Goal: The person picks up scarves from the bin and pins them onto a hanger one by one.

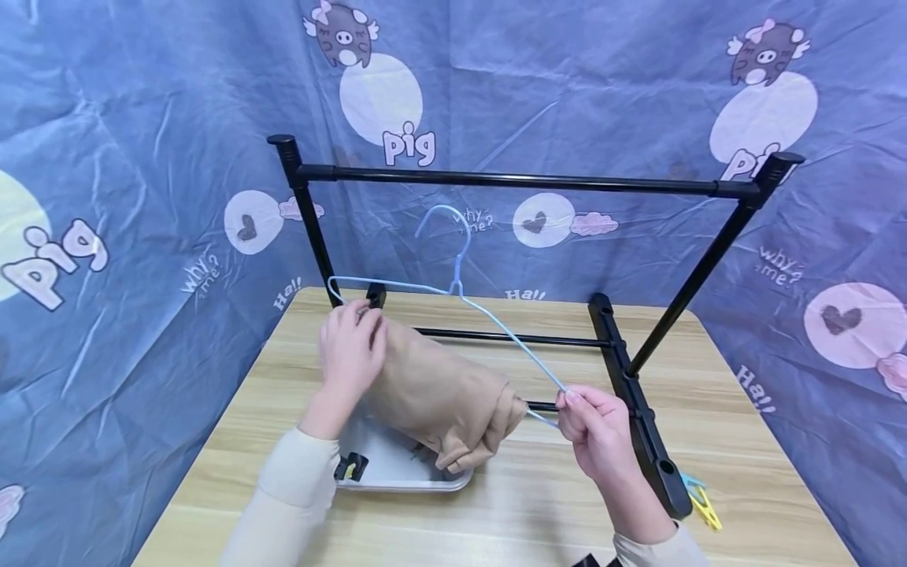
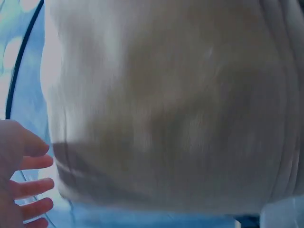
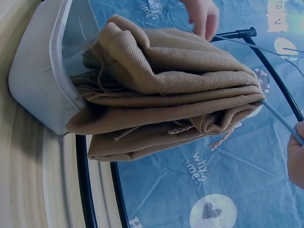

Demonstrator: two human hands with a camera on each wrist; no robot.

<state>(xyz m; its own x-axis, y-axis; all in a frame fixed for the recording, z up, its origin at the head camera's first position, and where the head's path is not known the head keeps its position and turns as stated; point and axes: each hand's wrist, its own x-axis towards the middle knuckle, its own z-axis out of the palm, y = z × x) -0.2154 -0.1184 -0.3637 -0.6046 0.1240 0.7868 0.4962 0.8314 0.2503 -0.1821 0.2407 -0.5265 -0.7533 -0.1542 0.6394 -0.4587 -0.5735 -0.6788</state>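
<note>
Head view: right hand (image 1: 598,433) pinched blue hanger (image 1: 457,272); left hand (image 1: 350,342), fingers spread apart, stood at tan cloth (image 1: 439,386). Likely risk: hanger's tilt slid bunched folds toward lower corner.

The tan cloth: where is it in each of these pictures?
Head: the tan cloth is just below centre.
Left wrist: it fills most of the picture.
Right wrist: it lies folded across the upper middle.
Shared landmark: the blue backdrop, seen in all three.
</note>
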